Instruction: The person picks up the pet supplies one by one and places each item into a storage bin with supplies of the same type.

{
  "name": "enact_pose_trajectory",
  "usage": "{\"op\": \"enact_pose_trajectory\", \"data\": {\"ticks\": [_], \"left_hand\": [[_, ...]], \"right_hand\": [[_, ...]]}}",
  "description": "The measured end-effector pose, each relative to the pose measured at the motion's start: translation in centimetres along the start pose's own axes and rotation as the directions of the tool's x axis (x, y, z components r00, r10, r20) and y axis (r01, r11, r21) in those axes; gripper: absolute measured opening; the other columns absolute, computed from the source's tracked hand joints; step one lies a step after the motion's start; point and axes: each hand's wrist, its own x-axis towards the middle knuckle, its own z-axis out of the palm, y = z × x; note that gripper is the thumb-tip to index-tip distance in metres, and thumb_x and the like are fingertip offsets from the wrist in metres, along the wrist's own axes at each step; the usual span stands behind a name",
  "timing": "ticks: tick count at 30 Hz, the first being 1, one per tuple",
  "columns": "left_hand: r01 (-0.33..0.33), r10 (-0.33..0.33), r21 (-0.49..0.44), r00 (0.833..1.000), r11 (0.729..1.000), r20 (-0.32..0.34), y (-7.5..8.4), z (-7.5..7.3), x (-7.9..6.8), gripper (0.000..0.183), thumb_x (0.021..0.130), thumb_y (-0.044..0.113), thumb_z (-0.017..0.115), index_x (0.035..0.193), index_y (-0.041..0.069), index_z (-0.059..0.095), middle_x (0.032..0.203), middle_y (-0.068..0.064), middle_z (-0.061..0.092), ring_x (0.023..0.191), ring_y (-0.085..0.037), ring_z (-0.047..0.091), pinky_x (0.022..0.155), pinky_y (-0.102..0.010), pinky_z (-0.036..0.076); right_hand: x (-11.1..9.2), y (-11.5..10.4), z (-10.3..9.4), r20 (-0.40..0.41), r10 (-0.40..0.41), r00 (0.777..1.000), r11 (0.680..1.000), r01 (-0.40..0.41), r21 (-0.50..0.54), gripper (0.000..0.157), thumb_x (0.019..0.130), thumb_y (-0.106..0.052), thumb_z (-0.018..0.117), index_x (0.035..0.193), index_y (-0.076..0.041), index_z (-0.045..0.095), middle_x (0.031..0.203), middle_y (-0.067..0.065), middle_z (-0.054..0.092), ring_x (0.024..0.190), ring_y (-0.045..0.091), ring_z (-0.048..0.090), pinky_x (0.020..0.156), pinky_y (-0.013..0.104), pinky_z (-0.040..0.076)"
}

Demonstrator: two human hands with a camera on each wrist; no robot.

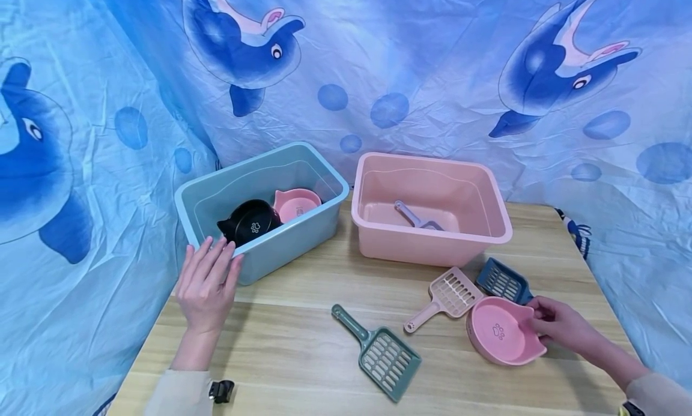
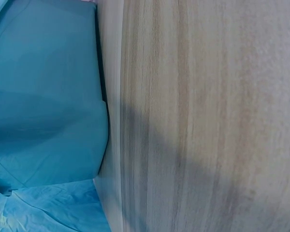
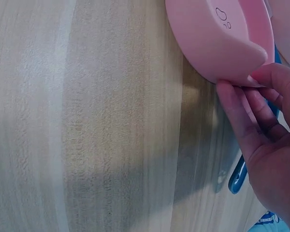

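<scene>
A dolphin-print curtain (image 1: pixel 351 50) backs a wooden table (image 1: pixel 281 350) in the lower frame. A blue bin (image 1: pixel 292 242) at centre left holds a black bowl (image 1: pixel 251 218) and a second pink bowl (image 1: pixel 294 203); a pink bin (image 1: pixel 416 248), right of centre, holds a purple scoop (image 1: pixel 412 217). A left hand (image 1: pixel 207 287), fingers extended, lies at the blue bin's rim; contact is unclear. At lower right, a right hand (image 1: pixel 562 326) pinches a pink bowl's (image 1: pixel 500 338) edge, near green (image 1: pixel 372 342), pink (image 1: pixel 440 298) and navy scoops (image 1: pixel 504 281).
</scene>
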Motion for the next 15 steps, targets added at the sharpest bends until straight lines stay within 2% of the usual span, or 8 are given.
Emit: {"op": "enact_pose_trajectory", "data": {"ticks": [6, 10, 12, 15], "left_hand": [[-0.013, 0.013, -0.002, 1.000, 1.000, -0.002, 0.0, 0.1, 0.0, 0.034, 0.102, 0.040, 0.074, 0.116, 0.010, 0.084, 0.119, -0.012, 0.079, 0.110, -0.043, 0.076, 0.111, -0.059, 0.052], [-0.020, 0.019, -0.010, 1.000, 1.000, -0.018, 0.0, 0.1, 0.0, 0.033, 0.101, 0.038, 0.074, 0.115, 0.010, 0.084, 0.118, -0.013, 0.079, 0.109, -0.044, 0.076, 0.111, -0.060, 0.052], [-0.021, 0.020, -0.011, 0.999, 1.000, -0.026, 0.0, 0.1, 0.0, 0.033, 0.101, 0.038, 0.075, 0.114, 0.009, 0.084, 0.118, -0.013, 0.080, 0.109, -0.044, 0.076, 0.111, -0.060, 0.052], [-0.018, 0.017, -0.009, 0.999, 1.000, -0.028, -0.1, 0.0, 0.0, 0.033, 0.101, 0.038, 0.074, 0.114, 0.009, 0.084, 0.117, -0.013, 0.080, 0.109, -0.044, 0.076, 0.112, -0.058, 0.052]], "right_hand": [[0.1, -0.3, -0.1, -0.003, -0.039, 0.999, 0.999, 0.039, -0.037, 0.017, 0.104, -0.004, 0.066, 0.115, 0.007, 0.061, 0.093, 0.009, 0.060, 0.080, 0.013, 0.058, 0.066, 0.032, 0.063], [0.0, -1.0, -0.1, -0.021, -0.085, 0.996, 0.990, 0.082, -0.111, 0.011, 0.102, -0.003, 0.068, 0.109, 0.003, 0.063, 0.091, 0.008, 0.060, 0.077, 0.011, 0.058, 0.065, 0.031, 0.063], [-0.1, -1.5, 0.0, -0.030, -0.139, 0.990, 0.976, 0.132, -0.171, 0.008, 0.101, -0.003, 0.069, 0.106, 0.000, 0.064, 0.088, 0.007, 0.061, 0.075, 0.010, 0.058, 0.063, 0.030, 0.063], [-0.1, -2.4, 0.1, -0.051, -0.282, 0.958, 0.923, 0.257, -0.286, 0.011, 0.096, 0.002, 0.073, 0.099, -0.007, 0.066, 0.083, -0.002, 0.062, 0.070, 0.006, 0.057, 0.057, 0.027, 0.059]]}}
